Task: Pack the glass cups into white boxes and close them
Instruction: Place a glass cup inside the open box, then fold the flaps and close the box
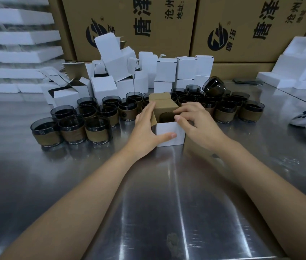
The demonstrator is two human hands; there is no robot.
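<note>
Item: white box (169, 134), stood upright on the table (148, 184), top open, just before the rows of loose cups (96, 128).
Contents: glass cup (166, 117), seated inside; its dark rim is seen through the opening.
Left hand (146, 126): laid along the box's left wall, thumb across the near face, so the box is clasped.
Right hand (195, 119): fingers curled over the right top edge, thumb at the near rim, so the edge is pinched.
Lid flap (159, 96): raised at the far side, beyond both sets of fingertips, hinge running left to right.
Closing, as judged: the lid is to be drawn down toward the person; the left fingertips lie nearest its base.
</note>
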